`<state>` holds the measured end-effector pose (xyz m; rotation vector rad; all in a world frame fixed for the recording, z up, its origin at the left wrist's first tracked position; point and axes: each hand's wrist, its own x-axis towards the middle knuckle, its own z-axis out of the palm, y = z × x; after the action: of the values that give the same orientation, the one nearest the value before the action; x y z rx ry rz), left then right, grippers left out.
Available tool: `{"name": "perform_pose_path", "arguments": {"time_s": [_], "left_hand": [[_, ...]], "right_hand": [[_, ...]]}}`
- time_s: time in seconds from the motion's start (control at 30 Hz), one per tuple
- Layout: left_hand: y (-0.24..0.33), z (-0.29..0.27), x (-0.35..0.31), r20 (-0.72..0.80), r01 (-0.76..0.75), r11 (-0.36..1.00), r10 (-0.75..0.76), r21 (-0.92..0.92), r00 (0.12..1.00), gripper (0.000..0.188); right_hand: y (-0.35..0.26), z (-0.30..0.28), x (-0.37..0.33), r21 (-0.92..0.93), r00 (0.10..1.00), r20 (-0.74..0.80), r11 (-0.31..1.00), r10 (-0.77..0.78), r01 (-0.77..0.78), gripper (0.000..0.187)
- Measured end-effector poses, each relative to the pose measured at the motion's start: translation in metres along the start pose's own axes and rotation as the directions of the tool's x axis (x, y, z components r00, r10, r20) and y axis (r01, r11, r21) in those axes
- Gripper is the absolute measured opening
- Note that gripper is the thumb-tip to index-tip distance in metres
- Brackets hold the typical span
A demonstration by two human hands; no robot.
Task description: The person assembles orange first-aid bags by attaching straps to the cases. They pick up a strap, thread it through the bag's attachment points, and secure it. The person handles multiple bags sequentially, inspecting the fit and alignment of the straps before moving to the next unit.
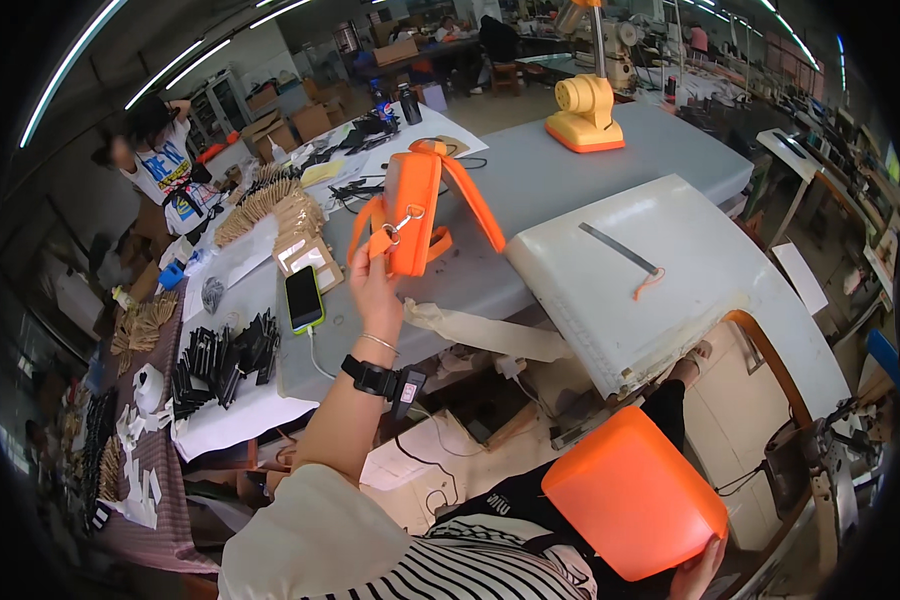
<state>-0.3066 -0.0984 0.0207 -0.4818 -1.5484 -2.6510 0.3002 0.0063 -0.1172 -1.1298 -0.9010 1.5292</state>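
Note:
My left hand is raised over the grey table, its fingers closed on the strap end of a small orange bag. A metal snap hook hangs at the strap end beside those fingers, and an orange flap or strap part sticks out to the right. Low at the right, my right hand grips the bottom corner of a larger, smooth orange piece with rounded corners, held over my lap. Part of that hand is hidden behind the piece; its exact kind I cannot tell.
A pale sewing table at the right bears a dark metal strip. A phone on a cable, black pieces and stacked brown pieces lie left. A yellow lamp base stands behind; another person is far left.

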Motion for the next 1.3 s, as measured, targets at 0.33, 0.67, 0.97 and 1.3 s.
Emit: {"name": "perform_pose_path", "arguments": {"time_s": [0.33, 0.67, 0.97, 1.3], "left_hand": [[-0.009, 0.063, 0.022, 0.383, -0.494, 0.837, 0.387, 0.235, 0.839, 0.023], [-0.069, 0.036, 0.004, 0.497, -0.126, 0.951, -0.032, 0.281, 0.867, 0.044], [-0.037, 0.063, 0.003, 0.254, 0.252, 0.811, -0.434, 0.528, 0.864, 0.059], [-0.051, 0.081, 0.028, 0.297, 0.154, 0.768, -0.413, 0.622, 0.861, 0.047]], "right_hand": [[0.002, 0.008, -0.012, -0.023, 0.997, -0.071, 0.999, 0.025, -0.026, 0.047], [0.004, 0.006, -0.015, 0.002, 0.998, -0.056, 1.0, 0.012, -0.012, 0.046], [-0.001, 0.013, -0.016, 0.002, 0.996, -0.092, 1.0, 0.005, -0.005, 0.047], [0.018, -0.006, -0.007, 0.065, 0.998, -0.03, 0.996, -0.052, 0.053, 0.045]]}}
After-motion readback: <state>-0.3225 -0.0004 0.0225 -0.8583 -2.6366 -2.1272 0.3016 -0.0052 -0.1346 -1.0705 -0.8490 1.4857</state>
